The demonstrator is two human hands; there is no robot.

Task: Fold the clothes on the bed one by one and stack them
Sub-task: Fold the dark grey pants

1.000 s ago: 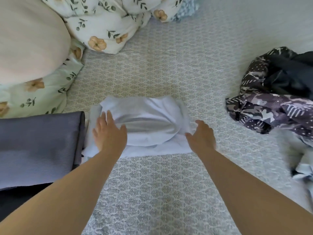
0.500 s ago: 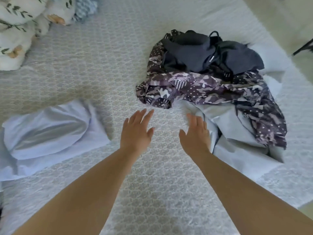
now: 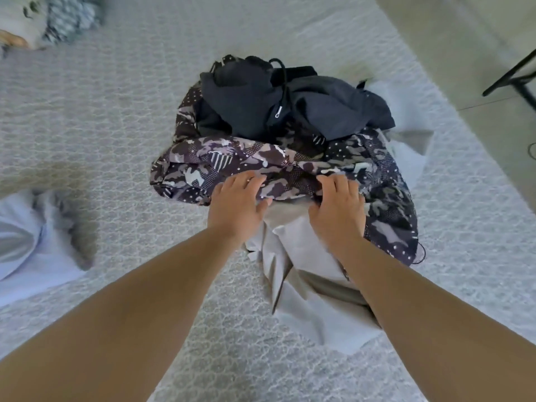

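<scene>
I note a pile of unfolded clothes at the centre of my view, on the bed [image 3: 290, 30]. The camouflage-print garment [image 3: 232, 166] lies across the middle of the pile, a dark navy garment [image 3: 246, 108] with a drawstring sits on it toward 12 o'clock, and a pale grey garment [image 3: 304, 285] spreads out from under it toward 6 o'clock.

My left hand [image 3: 236, 204] rests on the near edge of the camouflage-print garment, fingers [image 3: 249, 182] laid over the cloth and only slightly bent. My right hand [image 3: 338, 206] is just beside it at 3 o'clock, its fingers curled into the same garment's edge and bunching the fabric. Whether the left has actually gripped the cloth, I cannot tell.

A folded white garment [image 3: 26, 242] lies at 9 o'clock, well apart from the pile. A floral duvet [image 3: 17, 27] shows at 11 o'clock. Floor [image 3: 464, 39] and a black stand leg [image 3: 510, 79] appear at 2 o'clock.
</scene>
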